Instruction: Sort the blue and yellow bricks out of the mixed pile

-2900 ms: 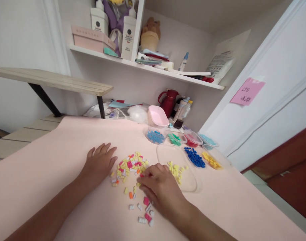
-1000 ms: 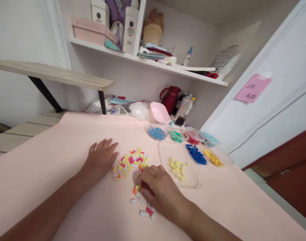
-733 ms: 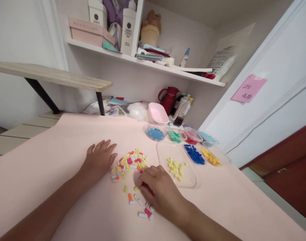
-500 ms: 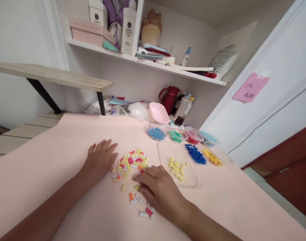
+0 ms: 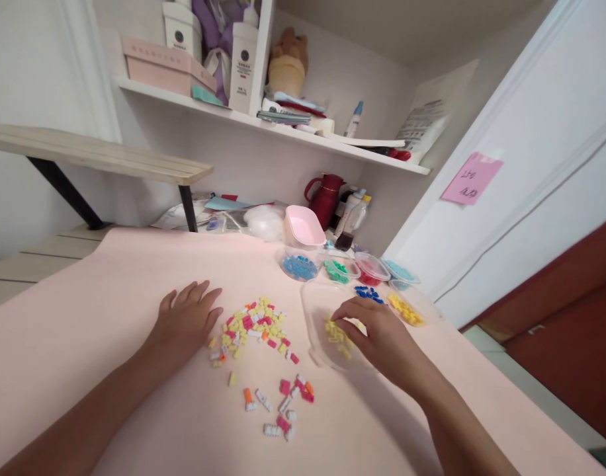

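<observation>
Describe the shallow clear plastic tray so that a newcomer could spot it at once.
On the pale pink table covering, find the loose heap of small yellow, white, pink and orange plastic pieces. Just right of it, below the bare right hand, lies the shallow clear plastic tray. It holds pale yellow pieces, unlike the deep yellow ones farther right.

White shelves [image 5: 184, 101] line the pale wall [image 5: 263, 155]; a slatted wooden ledge [image 5: 99, 153] stands left, reddish-brown cabinetry [image 5: 571, 330] right, above pale floor tiles [image 5: 546, 390].
</observation>
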Tool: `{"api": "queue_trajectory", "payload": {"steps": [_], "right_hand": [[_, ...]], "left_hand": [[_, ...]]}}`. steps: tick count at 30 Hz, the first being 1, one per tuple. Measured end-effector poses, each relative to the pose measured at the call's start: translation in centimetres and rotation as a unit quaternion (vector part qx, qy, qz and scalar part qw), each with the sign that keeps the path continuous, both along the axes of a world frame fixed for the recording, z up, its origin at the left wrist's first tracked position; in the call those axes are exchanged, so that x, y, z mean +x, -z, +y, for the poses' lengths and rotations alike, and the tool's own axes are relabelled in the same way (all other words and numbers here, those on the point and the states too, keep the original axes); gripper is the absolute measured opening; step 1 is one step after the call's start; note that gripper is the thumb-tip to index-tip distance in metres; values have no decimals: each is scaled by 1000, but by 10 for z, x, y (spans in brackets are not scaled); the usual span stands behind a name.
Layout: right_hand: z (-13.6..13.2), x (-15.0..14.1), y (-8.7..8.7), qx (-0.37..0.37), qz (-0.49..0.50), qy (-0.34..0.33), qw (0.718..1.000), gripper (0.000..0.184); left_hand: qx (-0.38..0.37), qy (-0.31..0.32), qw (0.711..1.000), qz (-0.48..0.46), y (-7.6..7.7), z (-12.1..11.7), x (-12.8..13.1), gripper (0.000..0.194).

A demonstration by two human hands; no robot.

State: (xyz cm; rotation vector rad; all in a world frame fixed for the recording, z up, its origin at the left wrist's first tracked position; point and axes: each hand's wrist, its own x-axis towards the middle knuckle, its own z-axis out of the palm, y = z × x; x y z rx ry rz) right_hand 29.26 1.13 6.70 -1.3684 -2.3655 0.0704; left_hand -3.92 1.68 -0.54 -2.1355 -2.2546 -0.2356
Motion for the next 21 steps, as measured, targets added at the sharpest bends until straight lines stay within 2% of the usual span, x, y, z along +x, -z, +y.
{"api": "queue_trajectory", "payload": {"steps": [2, 4, 6, 10, 14, 17, 21], "right_hand": [[5, 10, 3, 10, -48, 54, 997, 23], [6, 11, 7, 31, -63, 70, 995, 30], [2, 2, 10, 41, -32, 26, 998, 36], [-18, -31, 13, -1, 61, -138, 989, 35], [-40, -63, 18, -59, 49, -259, 963, 43], [-48, -80, 24, -77, -11, -292, 953, 46], [-49, -92, 31, -67, -72, -290, 952, 40]], "left_hand": [[5, 2, 1000, -1, 1, 1, -1, 49], [12, 2, 1000, -1, 2, 2, -2, 49], [17, -1, 1000, -2, 4, 3, -2, 48], [30, -2, 1000, -10, 6, 3, -1, 46], [23, 3, 999, -25, 5, 0, 1, 46], [22, 1, 999, -26, 2, -3, 1, 46], [25, 2, 999, -25, -1, -5, 2, 46]]}}
